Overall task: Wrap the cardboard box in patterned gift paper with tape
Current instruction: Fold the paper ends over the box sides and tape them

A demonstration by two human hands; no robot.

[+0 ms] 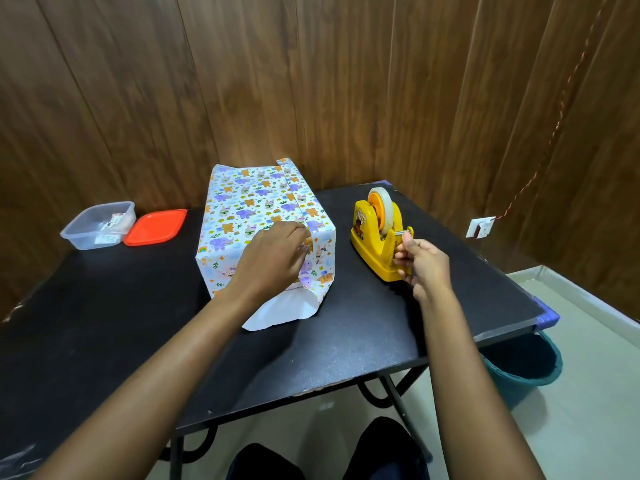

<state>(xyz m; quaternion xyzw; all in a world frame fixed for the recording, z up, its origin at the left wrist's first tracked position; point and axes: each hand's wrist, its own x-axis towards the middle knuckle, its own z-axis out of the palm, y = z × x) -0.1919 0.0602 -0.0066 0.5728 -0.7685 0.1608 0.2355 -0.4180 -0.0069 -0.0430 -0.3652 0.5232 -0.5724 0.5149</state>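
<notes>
Resting on wrapped box (263, 216), left hand (273, 254); right hand (422, 259) pinches tape; black table (104, 306), wood-panelled wall (311, 81).

— Can you see the box itself?

— No, the gift paper (256, 216) covers it all round, and the left hand (277, 252) hides the seam near the front edge.

— The tape?

— Too thin to tell whether a strip runs from the tape dispenser (379, 233) to the right hand (420, 261).

— And on the right?

— The table (104, 323) hides part of the bin (526, 362). The tub (98, 225) holds scraps too small to tell.
</notes>
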